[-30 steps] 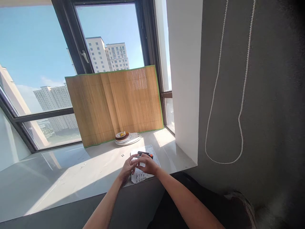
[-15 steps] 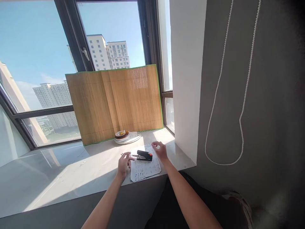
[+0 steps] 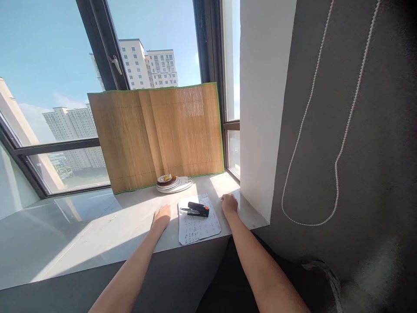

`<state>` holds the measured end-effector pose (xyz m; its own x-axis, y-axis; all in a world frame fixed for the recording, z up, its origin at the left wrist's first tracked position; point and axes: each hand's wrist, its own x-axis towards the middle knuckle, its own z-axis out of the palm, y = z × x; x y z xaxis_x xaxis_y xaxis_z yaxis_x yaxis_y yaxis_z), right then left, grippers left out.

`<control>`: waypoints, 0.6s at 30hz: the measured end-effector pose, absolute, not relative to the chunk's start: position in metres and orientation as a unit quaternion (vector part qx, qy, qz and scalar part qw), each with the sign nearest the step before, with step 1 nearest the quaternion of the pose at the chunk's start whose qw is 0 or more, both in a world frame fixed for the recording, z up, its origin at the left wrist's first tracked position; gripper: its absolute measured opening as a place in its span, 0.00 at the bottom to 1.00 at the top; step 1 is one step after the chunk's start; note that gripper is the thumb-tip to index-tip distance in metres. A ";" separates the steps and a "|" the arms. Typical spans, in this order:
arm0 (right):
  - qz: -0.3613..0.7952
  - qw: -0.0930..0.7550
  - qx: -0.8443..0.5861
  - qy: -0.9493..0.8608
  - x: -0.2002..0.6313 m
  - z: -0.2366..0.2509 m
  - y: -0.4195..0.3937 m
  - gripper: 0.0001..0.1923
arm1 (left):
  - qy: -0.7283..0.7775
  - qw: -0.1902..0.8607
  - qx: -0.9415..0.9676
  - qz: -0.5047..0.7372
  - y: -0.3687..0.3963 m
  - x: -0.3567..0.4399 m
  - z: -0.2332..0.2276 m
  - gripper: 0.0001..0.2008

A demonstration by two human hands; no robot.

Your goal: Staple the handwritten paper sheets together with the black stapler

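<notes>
On handwritten white paper sheets (image 3: 195, 232) lies a black stapler (image 3: 198, 209) with an orange-red spot at its right end. A metal part of it juts out to the left. My left hand (image 3: 162, 217) rests flat on the sill, left of the sheets, fingers stretched forward and nothing visible in it. To the right of the paper, my right hand (image 3: 230, 204) lies on the sill as a fist. Its fingers are curled in, so whatever it may hold is hidden. Neither hand touches the stapler.
Behind the paper, stacked plates (image 3: 174, 187) stand on the pale windowsill (image 3: 130, 230). A bamboo mat (image 3: 156, 134) with green edging leans against the window. A white wall corner (image 3: 260, 130) borders the sill at right, and a beaded blind cord (image 3: 308, 108) hangs beyond it.
Both hands have moved apart, away from the stapler: the left to the left, lying flat, the right to the right, closing from a pinch into a fist. The stapler stays on the paper.
</notes>
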<state>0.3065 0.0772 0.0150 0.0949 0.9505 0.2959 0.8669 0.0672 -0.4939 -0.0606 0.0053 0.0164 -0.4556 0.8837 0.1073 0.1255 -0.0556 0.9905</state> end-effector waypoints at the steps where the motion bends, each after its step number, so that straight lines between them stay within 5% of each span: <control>1: 0.074 0.294 -0.678 -0.670 0.309 0.014 0.077 0.19 | 0.606 0.315 0.418 0.599 0.003 -0.061 0.015 0.08; 18: 0.084 0.280 -0.651 -0.701 0.306 0.012 0.095 0.16 | 0.634 0.146 0.572 0.500 -0.045 -0.032 0.000 0.09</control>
<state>0.3056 0.0953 0.0122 0.0039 0.9593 0.2823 0.8653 0.1383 -0.4818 -0.0317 -0.0448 0.0002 -0.3026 0.8709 0.3871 0.5796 -0.1543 0.8002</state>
